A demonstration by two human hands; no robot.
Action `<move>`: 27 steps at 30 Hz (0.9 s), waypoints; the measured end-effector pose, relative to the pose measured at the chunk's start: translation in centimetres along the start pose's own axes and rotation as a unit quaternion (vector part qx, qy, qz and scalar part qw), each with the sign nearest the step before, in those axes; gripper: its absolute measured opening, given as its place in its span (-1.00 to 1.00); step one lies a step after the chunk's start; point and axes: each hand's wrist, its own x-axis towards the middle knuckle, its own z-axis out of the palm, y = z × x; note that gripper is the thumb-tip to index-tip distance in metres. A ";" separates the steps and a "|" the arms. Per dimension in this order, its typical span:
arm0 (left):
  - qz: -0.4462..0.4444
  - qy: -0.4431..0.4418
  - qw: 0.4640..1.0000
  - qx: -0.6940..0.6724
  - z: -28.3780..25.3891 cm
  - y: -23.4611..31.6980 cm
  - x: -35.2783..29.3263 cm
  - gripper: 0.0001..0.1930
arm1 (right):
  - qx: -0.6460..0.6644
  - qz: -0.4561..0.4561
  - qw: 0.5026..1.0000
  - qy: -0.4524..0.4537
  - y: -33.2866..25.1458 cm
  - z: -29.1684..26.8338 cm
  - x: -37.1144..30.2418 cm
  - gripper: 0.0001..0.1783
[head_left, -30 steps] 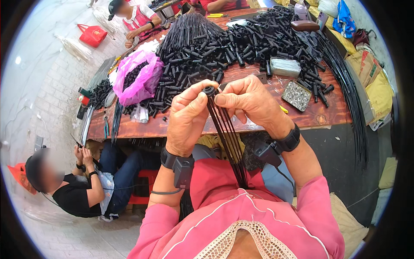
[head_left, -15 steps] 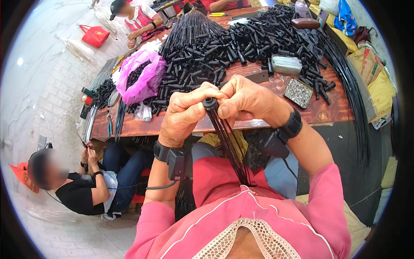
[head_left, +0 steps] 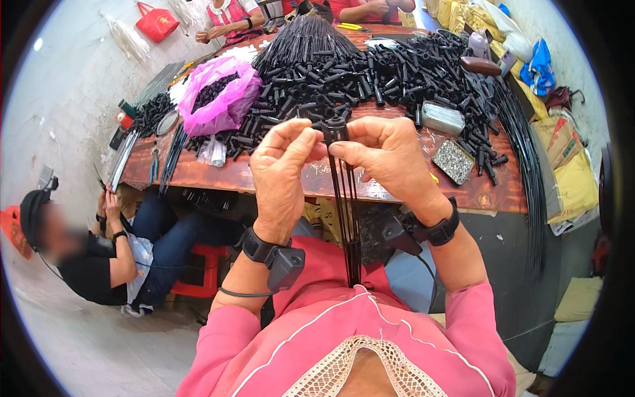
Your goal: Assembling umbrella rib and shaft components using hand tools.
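Upright in front of me stands a part-built umbrella frame (head_left: pixel 346 192), a black plastic hub (head_left: pixel 336 128) with long thin black ribs hanging down to my lap. My right hand (head_left: pixel 387 155) pinches the hub from the right between thumb and fingers. Close by on the left, my left hand (head_left: pixel 283 165) has thumb and fingertips drawn together beside the hub's top. Whatever lies in that pinch, if anything, is too small to make out. Beyond my hands, many loose black tubular plastic parts (head_left: pixel 297 92) are heaped on the wooden table (head_left: pixel 390 188).
A pink plastic bag (head_left: pixel 228 119) of small black parts sits at left. To the right are a tin (head_left: pixel 454 160) of small metal pieces, a clear box (head_left: pixel 443 117) and long black rods (head_left: pixel 526 159). A co-worker (head_left: pixel 99 251) sits at left; others sit across the table.
The hub has gone from tilted to more upright, with the ribs hanging straighter. My left fingers have drawn back left from the hub, while my right hand still pinches it.
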 end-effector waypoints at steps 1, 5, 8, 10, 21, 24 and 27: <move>-0.008 0.022 0.999 -0.024 -0.3 -0.5 -0.2 -0.81 | 0.042 0.025 0.999 -0.022 -0.1 -0.3 0.1 -0.77; -0.019 -0.018 0.999 -0.037 -0.2 -1.3 0.0 -0.88 | 0.031 0.012 0.997 -0.065 0.1 -1.1 0.7 -0.81; -0.019 -0.038 0.999 -0.011 0.0 -1.1 0.6 -0.90 | 0.027 0.012 0.996 -0.080 -0.3 -1.4 0.6 -0.81; -0.013 -0.033 0.999 -0.001 0.1 -1.1 0.7 -0.90 | 0.041 0.016 0.996 -0.083 -0.1 -1.3 0.6 -0.81; -0.044 -0.059 0.997 0.038 1.3 -1.1 1.4 -0.91 | 0.052 -0.007 0.995 -0.083 0.8 -2.7 0.5 -0.80; -0.068 -0.111 0.990 0.059 0.5 -1.2 2.3 -0.89 | 0.056 -0.015 0.993 -0.103 1.1 -3.3 0.7 -0.80; -0.119 -0.168 0.977 0.056 -0.5 -1.2 3.1 -0.82 | 0.080 0.003 0.988 -0.135 0.9 -3.9 0.5 -0.79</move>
